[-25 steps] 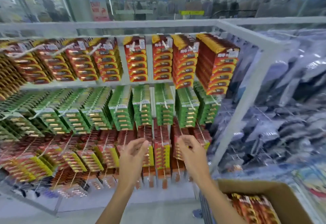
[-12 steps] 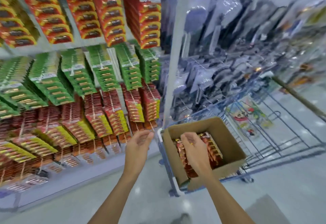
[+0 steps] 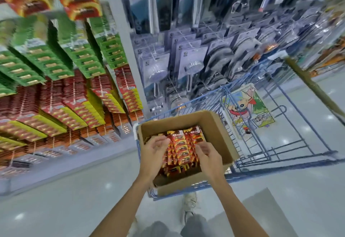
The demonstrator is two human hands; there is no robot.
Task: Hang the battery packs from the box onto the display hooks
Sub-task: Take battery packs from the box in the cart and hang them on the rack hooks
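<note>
An open cardboard box [image 3: 220,130] sits in a blue wire cart, filled with red and orange battery packs [image 3: 182,146]. Both hands are down inside the box, one at each side of the packs. My left hand [image 3: 154,151] rests on the left side of the stack with curled fingers. My right hand [image 3: 207,155] reaches onto the right side, fingers bent over the packs. Whether either hand grips a pack does not show. The display hooks [image 3: 74,104] to the left carry rows of red, green and yellow-edged battery packs.
The blue wire cart [image 3: 261,124] stands against a rack of clear blister-packed goods [image 3: 205,50]. A colourful cartoon sheet [image 3: 248,106] lies in the cart. A white upright post [image 3: 128,53] divides the two racks. My shoe [image 3: 189,207] and the glossy floor are below.
My head has turned from the hooks down to the cart. Both hands left the display and dropped into the box, the left following the right.
</note>
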